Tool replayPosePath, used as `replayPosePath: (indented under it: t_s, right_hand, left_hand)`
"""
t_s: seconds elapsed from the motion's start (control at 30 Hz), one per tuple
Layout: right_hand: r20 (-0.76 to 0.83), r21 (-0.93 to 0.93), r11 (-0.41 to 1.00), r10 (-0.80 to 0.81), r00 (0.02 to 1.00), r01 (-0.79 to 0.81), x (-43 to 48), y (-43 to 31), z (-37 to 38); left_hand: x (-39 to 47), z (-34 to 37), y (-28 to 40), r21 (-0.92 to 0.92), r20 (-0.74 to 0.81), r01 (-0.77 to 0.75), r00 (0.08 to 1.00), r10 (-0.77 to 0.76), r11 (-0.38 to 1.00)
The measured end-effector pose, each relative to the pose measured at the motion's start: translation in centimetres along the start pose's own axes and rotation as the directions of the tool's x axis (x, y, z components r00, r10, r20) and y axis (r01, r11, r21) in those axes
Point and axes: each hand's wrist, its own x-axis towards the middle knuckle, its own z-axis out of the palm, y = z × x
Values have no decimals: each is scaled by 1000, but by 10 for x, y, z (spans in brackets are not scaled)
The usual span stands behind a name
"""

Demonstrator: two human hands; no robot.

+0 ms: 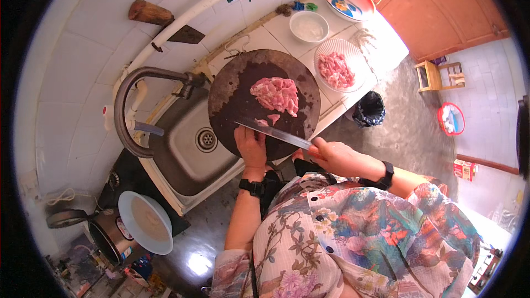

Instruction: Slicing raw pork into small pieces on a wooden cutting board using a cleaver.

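Observation:
My right hand [337, 158] grips the reddish handle of a long-bladed kitchen knife [279, 133]. The blade reaches left across a round, dark chopping board [225, 87], its tip close to my left hand [251, 147]. My left fingers are bent down onto the board's near side; whether meat is under them is hidden. Small pieces of raw meat [273, 118] lie just beyond the blade. Farther back on the board rests a heap of sliced raw pink meat [276, 94]. A ribbed clear bowl [361, 75] to the right contains more cut meat [336, 70].
A steel sink [182, 161] with a curved faucet [120, 111] adjoins the board's left side. Behind stand a white bowl [319, 20] and a red-rimmed enamel basin [368, 4]. A cleaver [182, 35] hangs behind the wall pipe. A black-lined bin [368, 109] stands on the floor.

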Motion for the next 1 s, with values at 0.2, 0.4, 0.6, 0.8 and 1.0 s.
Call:
replayPosePath:
  t_s: [0.2, 0.4, 0.6, 0.8, 1.0]
  right_hand:
    - [-20, -9, 999, -44, 999, 44, -33, 17, -16]
    - [-12, 25, 995, -101, 995, 102, -21, 5, -8]
    - [80, -77, 997, 30, 996, -24, -2, -6, -2]
    - [-12, -62, 994, -95, 995, 95, 23, -10, 12]
    - [44, -171, 985, 4, 999, 3, -25, 18, -10]
  left_hand:
    - [2, -6, -3, -211, 2, 124, 992, -126, 970]
    - [-2, -9, 4, -1, 74, -13, 997, 13, 1000]
    - [-3, 0, -3, -14, -7, -56, 998, 56, 998]
    - [-1, 1, -2, 20, -47, -81, 996, 81, 997]
    - [-2, -3, -6, 44, -52, 30, 998, -27, 999]
